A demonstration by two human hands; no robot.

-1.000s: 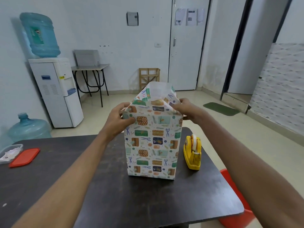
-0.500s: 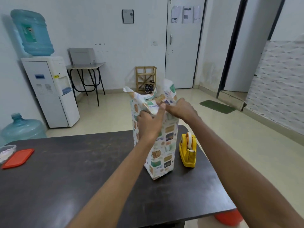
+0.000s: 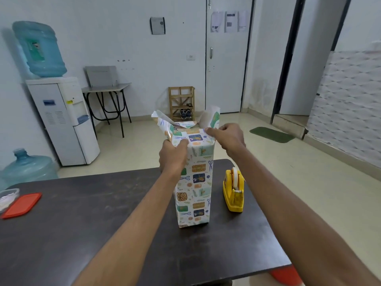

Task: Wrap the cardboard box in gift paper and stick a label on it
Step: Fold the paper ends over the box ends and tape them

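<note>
A tall box wrapped in patterned gift paper (image 3: 193,186) stands upright on the dark table (image 3: 82,223), its narrow side facing me. The paper at the top is loose, with two flaps (image 3: 165,122) sticking up to the left and right. My left hand (image 3: 172,157) pinches the paper at the top left corner. At the top right corner, my right hand (image 3: 227,137) grips the paper of the right flap. No label is visible.
A yellow tape dispenser (image 3: 234,191) stands just right of the box. An orange lid (image 3: 21,205) and a clear container (image 3: 7,198) lie at the table's left edge. An orange stool (image 3: 285,274) shows under the front right corner.
The box has been turned from its wide face to its narrow side. Both hands have shifted to the top corners, and the top flaps now stand apart.
</note>
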